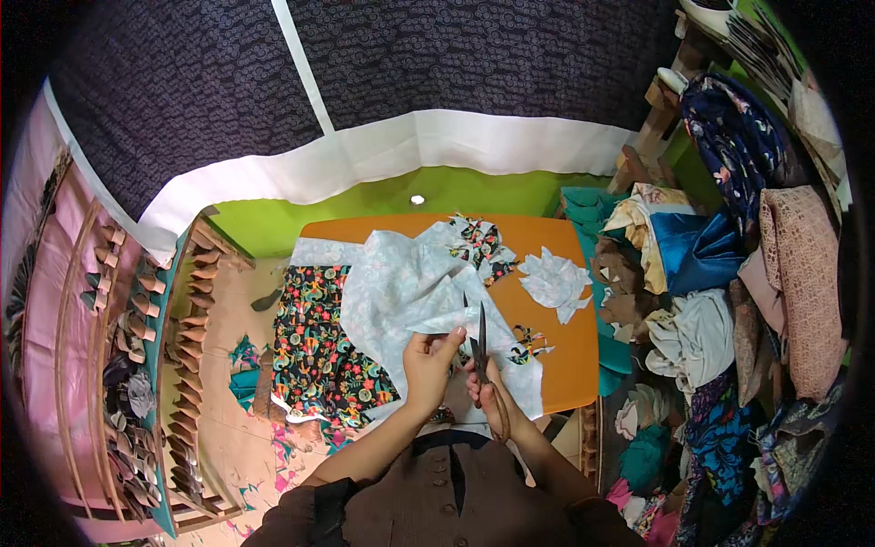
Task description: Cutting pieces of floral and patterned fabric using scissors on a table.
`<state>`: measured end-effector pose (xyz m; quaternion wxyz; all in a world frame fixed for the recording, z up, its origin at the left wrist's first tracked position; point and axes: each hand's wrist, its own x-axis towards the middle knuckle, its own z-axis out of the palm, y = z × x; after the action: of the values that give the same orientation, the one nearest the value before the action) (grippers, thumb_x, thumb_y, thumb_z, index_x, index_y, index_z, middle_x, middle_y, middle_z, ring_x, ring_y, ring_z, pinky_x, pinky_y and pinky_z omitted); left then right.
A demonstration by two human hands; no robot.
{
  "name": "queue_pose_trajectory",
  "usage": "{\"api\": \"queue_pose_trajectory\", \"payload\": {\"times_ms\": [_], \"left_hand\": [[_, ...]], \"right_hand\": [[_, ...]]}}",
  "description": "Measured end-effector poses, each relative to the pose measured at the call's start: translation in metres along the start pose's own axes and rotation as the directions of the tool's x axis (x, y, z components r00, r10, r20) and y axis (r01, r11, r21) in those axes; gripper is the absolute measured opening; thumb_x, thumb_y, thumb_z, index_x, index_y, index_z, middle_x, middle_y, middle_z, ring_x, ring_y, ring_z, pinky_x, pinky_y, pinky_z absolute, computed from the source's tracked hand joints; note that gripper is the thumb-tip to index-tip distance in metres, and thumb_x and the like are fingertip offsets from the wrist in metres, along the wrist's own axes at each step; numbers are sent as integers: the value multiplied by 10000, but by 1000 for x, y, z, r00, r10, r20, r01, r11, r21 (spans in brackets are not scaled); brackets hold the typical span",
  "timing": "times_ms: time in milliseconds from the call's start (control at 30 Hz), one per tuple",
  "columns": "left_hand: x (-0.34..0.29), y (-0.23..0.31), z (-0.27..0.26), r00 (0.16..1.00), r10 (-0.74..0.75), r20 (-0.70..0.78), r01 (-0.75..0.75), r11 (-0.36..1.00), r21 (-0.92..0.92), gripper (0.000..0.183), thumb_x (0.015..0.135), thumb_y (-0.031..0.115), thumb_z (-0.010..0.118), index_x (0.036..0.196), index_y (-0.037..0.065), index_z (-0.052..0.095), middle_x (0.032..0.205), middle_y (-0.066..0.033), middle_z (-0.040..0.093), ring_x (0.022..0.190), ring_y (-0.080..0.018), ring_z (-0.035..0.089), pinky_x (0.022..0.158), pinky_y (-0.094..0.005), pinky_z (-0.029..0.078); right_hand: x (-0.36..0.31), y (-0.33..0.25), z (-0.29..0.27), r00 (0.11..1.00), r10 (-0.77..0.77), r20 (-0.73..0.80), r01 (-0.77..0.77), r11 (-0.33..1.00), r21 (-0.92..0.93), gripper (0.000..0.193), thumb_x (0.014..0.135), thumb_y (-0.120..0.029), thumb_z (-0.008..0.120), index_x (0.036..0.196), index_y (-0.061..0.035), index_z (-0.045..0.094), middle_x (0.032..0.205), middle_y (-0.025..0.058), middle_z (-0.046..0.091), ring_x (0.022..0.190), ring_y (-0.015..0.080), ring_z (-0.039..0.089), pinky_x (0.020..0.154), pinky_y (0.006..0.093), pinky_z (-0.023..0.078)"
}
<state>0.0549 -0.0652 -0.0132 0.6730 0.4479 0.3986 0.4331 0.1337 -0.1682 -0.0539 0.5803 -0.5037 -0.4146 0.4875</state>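
Note:
My left hand [428, 369] pinches the edge of a floral fabric [392, 283], whose pale reverse side faces up over the middle of the table. Its black printed side [314, 333] shows at the left, with red, green and yellow motifs. In my right hand [499, 394] is a pair of dark scissors [481, 342], held by the handles with the blades pointing away from me. The blades are parted, right beside the fabric edge at my left fingertips. Whether they touch the cloth, I cannot tell.
The cloth lies on an orange table [574, 356]. Cut pale pieces [554, 281] are stacked at its right, a printed scrap [527, 345] nearer. Racks of shoe lasts [187, 365] stand left; heaped fabrics [697, 333] fill the right. Scraps litter the floor [251, 447]. A dark curtain [483, 64] hangs behind.

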Motion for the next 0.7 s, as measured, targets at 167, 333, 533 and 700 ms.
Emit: {"api": "queue_pose_trajectory", "payload": {"times_ms": [167, 333, 533, 700], "left_hand": [[-2, 2, 3, 1000, 26, -16, -26, 1000, 5, 164, 749, 131, 643, 825, 18, 552, 677, 17, 548, 544, -20, 431, 458, -167, 338], [-3, 3, 3, 999, 37, -30, -37, 999, 18, 162, 751, 121, 639, 836, 21, 544, 697, 11, 562, 551, -17, 450, 455, -164, 351], [-3, 17, 4, 999, 28, -19, -29, 998, -57, 163, 740, 76, 643, 839, 5, 535, 747, -23, 579, 619, -40, 501, 531, -169, 383], [0, 18, -1, 999, -2, 44, 4, 999, -53, 173, 733, 54, 644, 848, -5, 529, 759, -33, 580, 647, -50, 513, 575, -175, 396]], "right_hand": [[2, -10, 2, 999, 52, 12, -53, 985, 163, 556, 811, -529, 401, 1046, -29, 337, 831, 23, 348, 702, 78, 351, 609, 198, 340], [2, -17, 1, 995, 87, -38, -81, 987, 136, 566, 784, -561, 426, 977, -30, 388, 788, 13, 378, 652, 62, 365, 561, 190, 337], [1, -28, 2, 992, 127, 13, -127, 969, 210, 627, 685, -618, 524, 926, -63, 359, 735, -36, 320, 563, 13, 281, 456, 134, 234], [0, -37, 2, 982, 170, 82, -186, 942, 280, 645, 689, -637, 493, 940, -61, 346, 738, -32, 312, 554, 19, 252, 454, 142, 208]]}}
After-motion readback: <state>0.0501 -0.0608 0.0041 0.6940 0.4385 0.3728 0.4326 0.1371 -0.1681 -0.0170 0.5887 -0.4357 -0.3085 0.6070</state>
